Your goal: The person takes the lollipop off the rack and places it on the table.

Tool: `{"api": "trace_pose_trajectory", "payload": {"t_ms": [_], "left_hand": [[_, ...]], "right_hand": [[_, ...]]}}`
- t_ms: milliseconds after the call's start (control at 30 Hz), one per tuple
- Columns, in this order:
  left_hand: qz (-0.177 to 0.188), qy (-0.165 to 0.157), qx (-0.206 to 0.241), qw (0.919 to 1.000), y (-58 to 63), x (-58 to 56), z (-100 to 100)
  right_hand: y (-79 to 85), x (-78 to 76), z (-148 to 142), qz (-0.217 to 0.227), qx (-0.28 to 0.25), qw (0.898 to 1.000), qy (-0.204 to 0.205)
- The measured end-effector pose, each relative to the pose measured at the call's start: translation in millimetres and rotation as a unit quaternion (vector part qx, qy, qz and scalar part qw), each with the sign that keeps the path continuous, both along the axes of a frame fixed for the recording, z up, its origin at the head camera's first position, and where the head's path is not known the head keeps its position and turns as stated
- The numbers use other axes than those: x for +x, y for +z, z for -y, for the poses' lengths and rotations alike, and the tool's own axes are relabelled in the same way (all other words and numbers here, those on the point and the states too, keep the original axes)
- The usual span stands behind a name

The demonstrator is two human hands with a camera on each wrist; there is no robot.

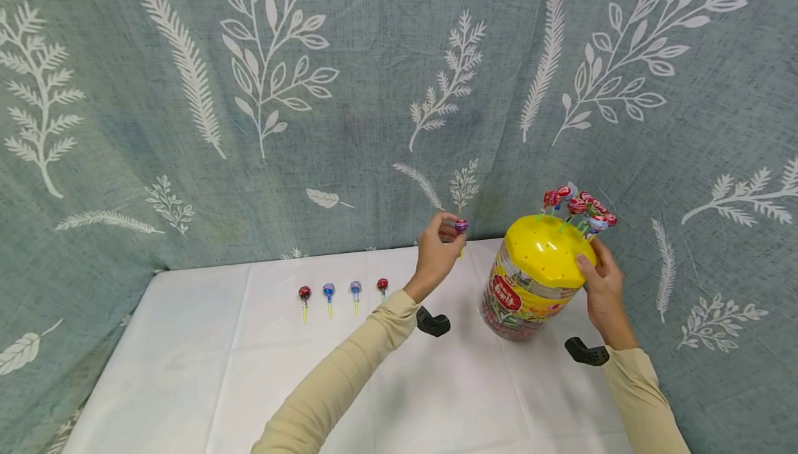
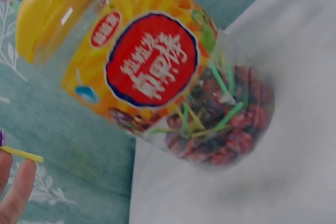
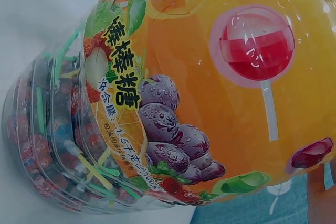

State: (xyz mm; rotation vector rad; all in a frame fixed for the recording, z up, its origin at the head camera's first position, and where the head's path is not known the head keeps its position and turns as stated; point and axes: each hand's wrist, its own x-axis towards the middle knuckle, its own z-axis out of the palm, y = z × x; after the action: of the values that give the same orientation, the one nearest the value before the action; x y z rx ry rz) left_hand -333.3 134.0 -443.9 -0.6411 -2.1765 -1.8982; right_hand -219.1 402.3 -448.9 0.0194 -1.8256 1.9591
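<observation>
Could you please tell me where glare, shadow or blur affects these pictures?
Head view: glare on the yellow lid, soft shadows on the white table; left wrist view: label and jarred lollipops slightly blurred, a bright streak on the lid; right wrist view: dimmer and greyish, label print crisper.

The left wrist view cuts off the purple lollipop (image 2: 24, 154).

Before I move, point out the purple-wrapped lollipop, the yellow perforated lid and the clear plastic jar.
Purple-wrapped lollipop (image 1: 461, 225): head view, on its wrapped ball.
Yellow perforated lid (image 1: 541, 253): head view, on its top.
Clear plastic jar (image 2: 152, 59): left wrist view, on its labelled wall.
</observation>
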Motion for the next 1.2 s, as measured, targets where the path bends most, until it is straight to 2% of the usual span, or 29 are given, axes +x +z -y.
{"api": "trace_pose_trajectory", "payload": {"t_ms": [300, 700, 933, 1200], "left_hand": [[0.022, 0.034, -0.009, 0.9991, -24.9, -4.8, 11.2], [0.072, 0.077, -0.042, 0.9935, -50.7, -2.8, 30.3], [0.077, 0.089, -0.043, 0.9921, -66.3, -4.0, 39.8], [0.095, 0.131, -0.067, 0.9846, -80.8, -5.9, 47.6]], "right_hand": [[1.1, 0.3, 0.8, 0.0, -0.009, 1.0, -0.003], [2.1, 0.8, 2.7, -0.001, -0.013, 1.0, 0.004], [1.3, 1.4, 2.0, -0.002, -0.011, 1.0, -0.003], [0.7, 0.5, 1.2, -0.007, -0.01, 1.0, 0.002]]}}
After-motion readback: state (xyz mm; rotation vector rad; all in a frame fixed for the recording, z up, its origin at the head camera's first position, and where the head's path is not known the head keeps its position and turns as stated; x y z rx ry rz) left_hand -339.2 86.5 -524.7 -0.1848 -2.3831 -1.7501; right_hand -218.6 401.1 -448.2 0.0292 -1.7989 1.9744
